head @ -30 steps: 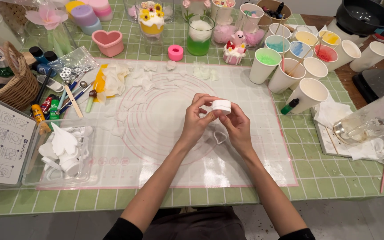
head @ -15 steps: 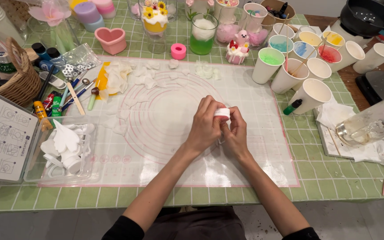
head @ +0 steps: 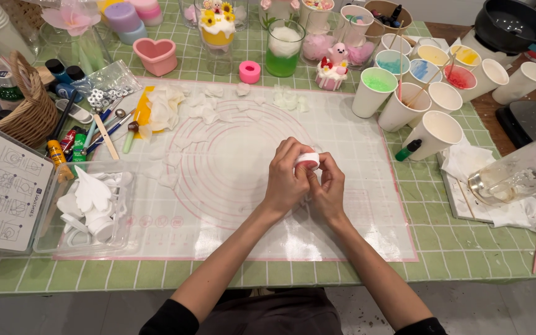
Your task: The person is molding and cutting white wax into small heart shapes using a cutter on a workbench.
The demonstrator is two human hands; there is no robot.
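Note:
My left hand (head: 285,180) and my right hand (head: 328,189) are pressed together over the middle of a translucent silicone mat (head: 218,161) with pink circles printed on it. Between the fingertips of both hands sits a small white round piece (head: 307,160), mostly covered by my fingers. Both hands grip it a little above the mat. Several thin white cut-out shapes (head: 200,105) lie along the far part of the mat.
A clear box of white cutters (head: 88,201) stands at the left, a wicker basket (head: 29,115) behind it. Several paper cups with coloured contents (head: 404,74) stand at the back right. A tilted glass jug (head: 519,174) lies at the right. Pens and small bottles (head: 88,133) lie left of the mat.
Both hands have drawn closer together and curled more tightly around the white piece, which is now more hidden. The clear heart-shaped cutter seen under my hands earlier is out of sight.

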